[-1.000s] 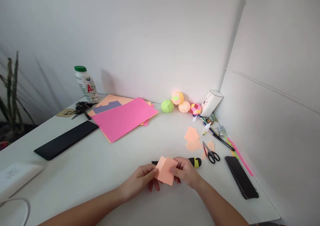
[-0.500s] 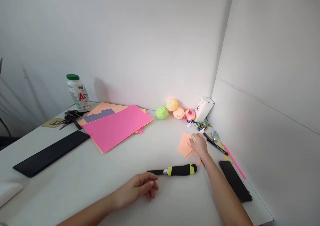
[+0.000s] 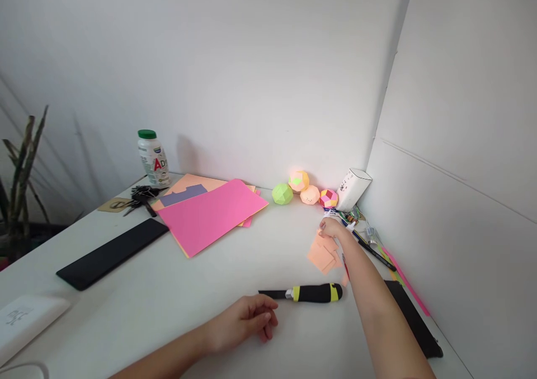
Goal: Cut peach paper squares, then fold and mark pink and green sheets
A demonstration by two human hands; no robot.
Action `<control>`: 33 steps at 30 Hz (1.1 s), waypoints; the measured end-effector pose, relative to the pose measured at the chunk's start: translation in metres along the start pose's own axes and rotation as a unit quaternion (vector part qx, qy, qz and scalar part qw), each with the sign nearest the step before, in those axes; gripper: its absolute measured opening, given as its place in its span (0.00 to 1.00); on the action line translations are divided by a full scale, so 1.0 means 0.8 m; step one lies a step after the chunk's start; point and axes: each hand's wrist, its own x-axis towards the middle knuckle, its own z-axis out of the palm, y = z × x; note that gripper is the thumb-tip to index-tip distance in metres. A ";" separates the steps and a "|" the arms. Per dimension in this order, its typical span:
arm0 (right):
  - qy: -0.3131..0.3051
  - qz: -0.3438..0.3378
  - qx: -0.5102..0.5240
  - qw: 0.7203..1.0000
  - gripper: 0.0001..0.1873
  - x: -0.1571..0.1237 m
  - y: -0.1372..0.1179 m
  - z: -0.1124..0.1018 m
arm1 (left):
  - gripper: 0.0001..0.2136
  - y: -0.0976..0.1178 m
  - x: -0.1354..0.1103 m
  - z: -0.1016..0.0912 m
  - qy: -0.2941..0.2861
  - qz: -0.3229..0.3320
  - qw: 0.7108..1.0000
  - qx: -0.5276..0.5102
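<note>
My left hand [image 3: 245, 323] lies on the table, fingers loosely curled and slightly apart, with nothing in it. Just beyond its fingertips is a black-and-yellow utility knife [image 3: 316, 293], its dark blade pointing left. My right hand [image 3: 332, 227] reaches to the far edge of some small peach paper pieces [image 3: 321, 254], fingers bent down and together; what they hold, if anything, cannot be made out. A thin red item [image 3: 345, 267] shows partly beside my right forearm. Behind that hand stand folded paper balls: green [image 3: 282, 194], yellow-orange [image 3: 298, 181], peach [image 3: 310, 195] and pink-yellow [image 3: 329, 198].
Pink paper sheets [image 3: 213, 214], a black flat slab [image 3: 113, 254], keys [image 3: 142, 195] and a green-capped white bottle [image 3: 153, 158] lie left. At right are a white paper tube [image 3: 353, 189], pens [image 3: 373, 249], paper strips [image 3: 406, 281] and a black phone-like object [image 3: 413, 317]. Walls bound the back and right.
The view has shifted, so everything appears further right. My right hand has moved to the far edge of the peach papers, its fingers now turned downward. My left hand stays by the knife.
</note>
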 end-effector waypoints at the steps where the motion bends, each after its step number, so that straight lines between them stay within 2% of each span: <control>1: -0.004 0.000 -0.003 1.000 0.17 0.001 0.000 -0.001 | 0.26 0.000 0.000 0.000 0.000 -0.002 1.000 0.000; 7: 0.006 0.009 -0.003 1.000 0.17 -0.002 -0.012 -0.009 | 0.27 -0.002 0.001 -0.002 -0.001 -0.008 1.000 -0.003; 12: 0.092 0.015 0.064 0.994 0.16 -0.023 -0.029 -0.023 | 0.26 -0.005 0.001 -0.003 0.000 -0.004 1.000 -0.012; 15: 0.175 -0.015 0.149 0.973 0.17 -0.050 -0.038 -0.038 | 0.25 -0.006 0.003 -0.004 0.003 0.001 1.000 -0.026; 17: 0.222 -0.051 0.224 0.947 0.16 -0.077 -0.045 -0.044 | 0.24 -0.006 0.005 -0.004 0.005 0.009 0.999 -0.041; 19: 0.242 -0.095 0.300 0.918 0.18 -0.111 -0.056 -0.040 | 0.24 -0.005 0.006 -0.004 0.005 0.021 0.998 -0.058; 21: 0.235 -0.145 0.366 0.889 0.23 -0.150 -0.070 -0.028 | 0.24 -0.002 0.006 -0.004 0.007 0.041 0.996 -0.075; 26: 0.170 -0.238 0.456 0.841 0.22 -0.232 -0.120 0.023 | 0.27 0.011 -0.002 0.001 0.043 0.111 0.988 -0.102; 28: 0.134 -0.260 0.478 0.828 0.20 -0.248 -0.140 0.042 | 0.27 0.016 -0.005 0.003 0.071 0.130 0.983 -0.104; 30: 0.091 -0.270 0.503 0.816 0.18 -0.251 -0.151 0.058 | 0.23 0.020 -0.005 0.004 0.108 0.140 0.979 -0.104; 33: 0.081 -0.276 0.493 0.821 0.19 -0.242 -0.141 0.078 | 0.17 0.022 -0.003 0.001 0.161 0.148 0.970 -0.104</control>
